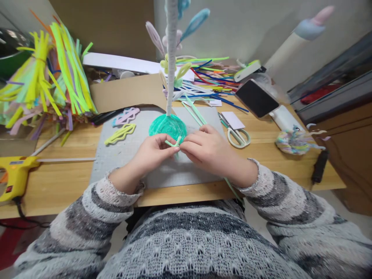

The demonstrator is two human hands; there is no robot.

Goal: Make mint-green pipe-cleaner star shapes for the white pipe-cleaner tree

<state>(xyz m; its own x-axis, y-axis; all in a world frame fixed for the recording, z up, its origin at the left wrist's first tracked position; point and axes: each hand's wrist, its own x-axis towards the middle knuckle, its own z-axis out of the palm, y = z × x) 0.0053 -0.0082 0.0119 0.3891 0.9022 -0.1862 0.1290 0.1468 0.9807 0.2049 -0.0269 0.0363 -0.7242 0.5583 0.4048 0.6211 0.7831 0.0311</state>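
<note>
My left hand (152, 153) and my right hand (207, 151) meet over the grey mat, both closed on a bent pale green pipe cleaner (176, 143). A length of it seems to trail below my right wrist. Just behind my fingers lies a round green coiled base (167, 126), and a white wrapped stem (171, 58) rises from it. Pipe-cleaner loops in blue, pink and yellow-green, such as the blue loop (197, 23), show around the stem. More pale green pipe cleaners (195, 110) lie behind my right hand.
The grey mat (116, 162) holds yellow (120, 134) and pink-blue zigzag pieces (126, 117). Scissors (238, 137), a phone (257, 98) and a fluffy ring (292, 141) lie to the right. At left are a yellow glue gun (17, 174) and pipe-cleaner bundles (40, 73).
</note>
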